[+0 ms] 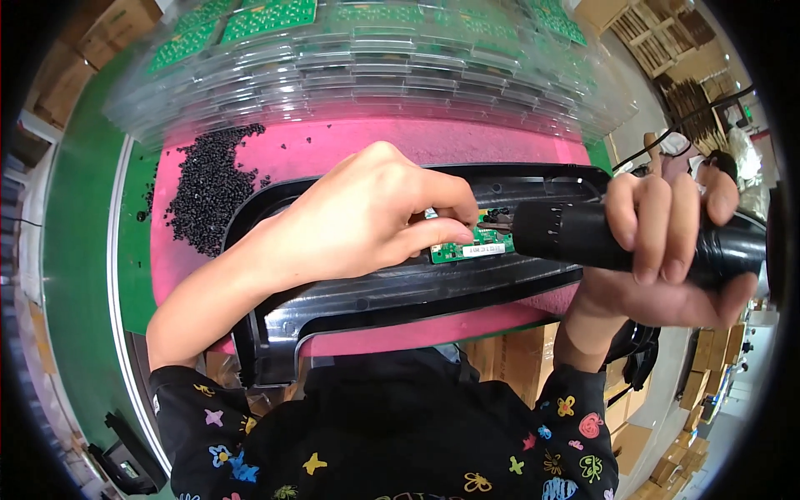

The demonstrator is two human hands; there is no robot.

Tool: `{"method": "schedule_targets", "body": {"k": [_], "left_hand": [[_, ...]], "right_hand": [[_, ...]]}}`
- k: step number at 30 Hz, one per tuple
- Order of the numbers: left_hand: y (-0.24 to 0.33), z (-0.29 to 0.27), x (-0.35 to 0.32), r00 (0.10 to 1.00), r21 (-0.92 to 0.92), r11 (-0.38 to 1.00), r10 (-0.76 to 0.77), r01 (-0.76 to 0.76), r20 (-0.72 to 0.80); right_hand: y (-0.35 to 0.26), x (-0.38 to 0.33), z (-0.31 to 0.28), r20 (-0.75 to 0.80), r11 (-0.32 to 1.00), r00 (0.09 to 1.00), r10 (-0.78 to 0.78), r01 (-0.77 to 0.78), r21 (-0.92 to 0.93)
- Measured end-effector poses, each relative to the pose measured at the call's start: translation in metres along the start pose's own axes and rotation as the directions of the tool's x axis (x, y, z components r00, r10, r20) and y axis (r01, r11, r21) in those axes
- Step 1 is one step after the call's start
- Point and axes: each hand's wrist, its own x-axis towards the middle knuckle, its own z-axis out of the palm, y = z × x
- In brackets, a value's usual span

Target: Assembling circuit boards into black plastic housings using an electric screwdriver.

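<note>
A black electric screwdriver [575,232] lies sideways in my right hand [667,250], whose fingers wrap round its body. Its metal bit [493,223] points left over a small green circuit board [450,252] with a white label. That board sits inside a long black plastic housing [367,298], curved at its ends. My left hand [379,212] reaches across the housing to the board, thumb and forefinger drawn together close to the bit. Whatever is between those fingertips is too small or hidden to make out.
Loose small black screws [204,187] form a pile on the pink mat [292,150], left of the housing. Stacked clear plastic trays [375,75] with green circuit boards [271,18] stand along the far side. A black cable [667,137] hangs at the right. Cardboard boxes [521,354] are below the table edge.
</note>
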Motion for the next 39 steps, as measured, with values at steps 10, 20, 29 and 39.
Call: {"method": "schedule_targets", "body": {"k": [10, 20, 29, 39], "left_hand": [[0.003, -0.004, 0.001, 0.995, -0.143, 0.989, 0.031, -0.045, -0.099], [-0.017, -0.007, -0.003, 0.99, 0.177, 0.974, -0.14, 0.141, -0.02], [-0.011, -0.004, -0.002, 0.974, 0.369, 0.929, 0.07, 0.015, -0.216], [-0.023, -0.001, -0.005, 0.953, 0.427, 0.904, 0.12, 0.011, -0.278]], "right_hand": [[-0.005, 0.004, 0.016, -0.054, 0.991, 0.992, -0.114, 0.11, -0.074], [0.033, 0.01, 0.002, 0.059, 0.992, 0.998, 0.024, -0.017, -0.123], [0.055, -0.005, -0.008, -0.089, 0.976, 0.989, 0.116, -0.13, -0.173], [0.061, -0.006, -0.004, -0.097, 0.958, 0.982, 0.164, -0.182, -0.223]]}}
